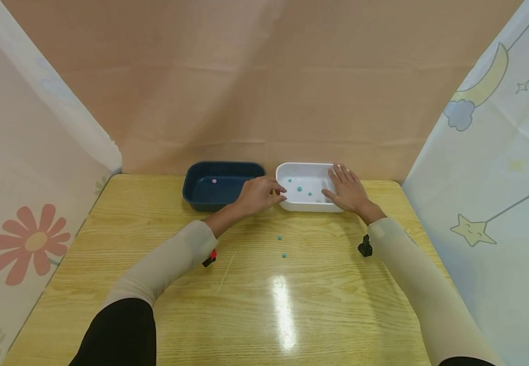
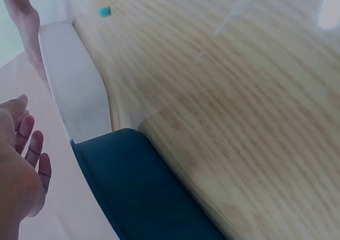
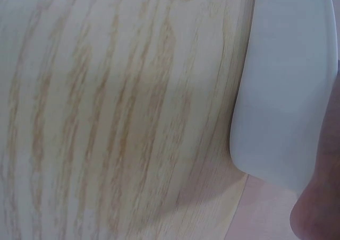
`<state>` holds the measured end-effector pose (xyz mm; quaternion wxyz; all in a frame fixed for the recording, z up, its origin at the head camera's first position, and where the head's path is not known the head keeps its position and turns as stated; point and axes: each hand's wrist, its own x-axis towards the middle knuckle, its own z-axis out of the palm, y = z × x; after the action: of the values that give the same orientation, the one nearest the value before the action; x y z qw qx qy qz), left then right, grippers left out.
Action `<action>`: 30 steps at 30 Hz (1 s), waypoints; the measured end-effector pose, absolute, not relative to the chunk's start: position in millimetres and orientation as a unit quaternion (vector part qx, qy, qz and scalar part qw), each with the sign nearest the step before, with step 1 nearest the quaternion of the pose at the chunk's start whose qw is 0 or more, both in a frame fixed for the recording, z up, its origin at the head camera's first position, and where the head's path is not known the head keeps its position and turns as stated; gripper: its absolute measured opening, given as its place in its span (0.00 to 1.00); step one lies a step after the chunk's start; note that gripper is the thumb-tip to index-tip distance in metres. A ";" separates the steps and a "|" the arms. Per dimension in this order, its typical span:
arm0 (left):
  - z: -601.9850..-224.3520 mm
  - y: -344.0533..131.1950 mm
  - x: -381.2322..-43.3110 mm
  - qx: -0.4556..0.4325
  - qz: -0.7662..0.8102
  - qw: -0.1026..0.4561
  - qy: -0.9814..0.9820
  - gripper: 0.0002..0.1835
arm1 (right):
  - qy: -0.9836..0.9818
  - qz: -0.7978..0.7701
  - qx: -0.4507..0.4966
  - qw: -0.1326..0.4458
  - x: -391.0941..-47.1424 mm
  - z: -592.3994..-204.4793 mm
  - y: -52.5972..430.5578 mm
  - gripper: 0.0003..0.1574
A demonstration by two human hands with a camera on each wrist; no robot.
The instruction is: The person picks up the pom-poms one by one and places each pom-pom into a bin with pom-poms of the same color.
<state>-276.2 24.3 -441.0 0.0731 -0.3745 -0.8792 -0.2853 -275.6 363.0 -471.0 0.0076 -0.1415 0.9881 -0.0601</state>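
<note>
My left hand (image 1: pixel 259 194) hovers between the two tubs, its fingertips at the left rim of the white tub (image 1: pixel 307 207). Its fingers are loosely bent, with a gap between thumb and forefinger, and nothing shows in them in the left wrist view. My right hand (image 1: pixel 348 189) lies spread over the right end of the white tub, fingers straight; in the right wrist view only part of that hand (image 3: pixel 319 197) appears beside the tub's wall. Several small teal balls (image 1: pixel 299 188) lie inside the white tub. A pink ball (image 1: pixel 214 181) lies in the dark blue tub (image 1: pixel 205 203).
Two teal balls (image 1: pixel 280 237) (image 1: pixel 284 255) lie on the wooden table (image 1: pixel 246 315) in front of the white tub. Both tubs stand side by side at the back edge, against a brown backdrop (image 1: pixel 264 101). Printed panels (image 1: pixel 498 168) flank the table.
</note>
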 end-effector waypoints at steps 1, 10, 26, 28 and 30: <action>-441.0 23.6 -274.6 -0.377 -0.285 0.074 -0.878 0.11 | 0.988 -0.060 -0.142 0.007 -275.4 -470.9 362.7 0.53; -443.9 16.2 -261.9 -0.406 -0.270 0.089 -0.869 0.10 | 0.989 -0.048 -0.142 0.016 -275.6 -468.7 362.3 0.53; -462.9 6.8 -242.5 -0.447 -0.269 0.048 -0.852 0.11 | 0.989 -0.046 -0.138 0.022 -276.1 -469.2 361.0 0.53; -465.0 6.1 -240.5 -0.448 -0.266 0.044 -0.853 0.11 | 0.989 -0.047 -0.138 0.021 -275.7 -468.8 361.0 0.53; -467.5 5.6 -238.8 -0.448 -0.264 0.037 -0.854 0.11 | 0.989 -0.047 -0.138 0.020 -275.6 -468.6 361.1 0.53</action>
<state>-238.8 5.6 -467.5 0.0374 -0.4478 -0.8535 -0.2638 -275.6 361.1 -468.6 0.0197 -0.1384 0.9891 -0.0469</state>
